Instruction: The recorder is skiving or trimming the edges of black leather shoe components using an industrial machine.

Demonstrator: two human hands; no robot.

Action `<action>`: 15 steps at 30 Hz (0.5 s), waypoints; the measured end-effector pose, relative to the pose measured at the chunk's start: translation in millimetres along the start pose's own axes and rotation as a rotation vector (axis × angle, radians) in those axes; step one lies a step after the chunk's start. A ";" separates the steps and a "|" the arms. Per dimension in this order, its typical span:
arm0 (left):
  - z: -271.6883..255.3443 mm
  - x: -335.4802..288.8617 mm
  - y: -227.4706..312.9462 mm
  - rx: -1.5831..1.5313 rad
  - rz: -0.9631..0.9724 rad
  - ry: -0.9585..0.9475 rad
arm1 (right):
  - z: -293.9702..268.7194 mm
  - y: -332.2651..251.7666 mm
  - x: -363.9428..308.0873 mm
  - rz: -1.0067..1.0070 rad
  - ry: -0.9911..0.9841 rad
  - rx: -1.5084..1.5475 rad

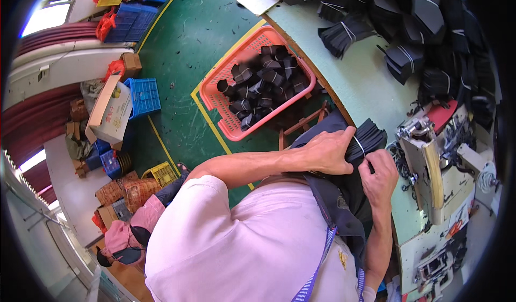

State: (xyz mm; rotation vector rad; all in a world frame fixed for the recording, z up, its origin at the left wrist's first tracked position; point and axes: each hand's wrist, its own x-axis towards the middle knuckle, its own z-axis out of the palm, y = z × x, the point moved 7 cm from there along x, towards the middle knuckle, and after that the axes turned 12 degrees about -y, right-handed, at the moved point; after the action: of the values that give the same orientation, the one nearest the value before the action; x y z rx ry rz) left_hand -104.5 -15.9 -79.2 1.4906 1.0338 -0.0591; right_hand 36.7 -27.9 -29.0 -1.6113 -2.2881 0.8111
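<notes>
One banded black bundle (370, 137), left hand (329, 150) gripping its left side, right hand (379, 175) pinching its near edge

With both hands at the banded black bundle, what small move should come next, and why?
Probably the right hand should work the pale band snug while the left hand steadies the black bundle. The band crosses the bundle between both hands, the right hand is near its lower end, and the strips fan out beyond it.
</notes>
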 end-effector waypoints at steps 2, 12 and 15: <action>-1.0 5.6 8.2 0.018 -0.014 -0.016 | -8.2 8.4 -5.3 -0.019 0.072 0.069; -2.8 25.9 47.2 0.307 -0.084 -0.094 | -19.3 37.3 -21.4 0.171 -0.107 0.014; 8.3 29.7 49.8 0.431 -0.112 -0.148 | -12.3 43.7 -33.5 0.117 -0.162 0.049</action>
State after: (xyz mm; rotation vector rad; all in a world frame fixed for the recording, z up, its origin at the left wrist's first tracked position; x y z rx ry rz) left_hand -52.0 1.7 -60.1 1.7812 1.0243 -0.4910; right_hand 89.7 -44.3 -39.0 -1.7291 -2.2773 1.0536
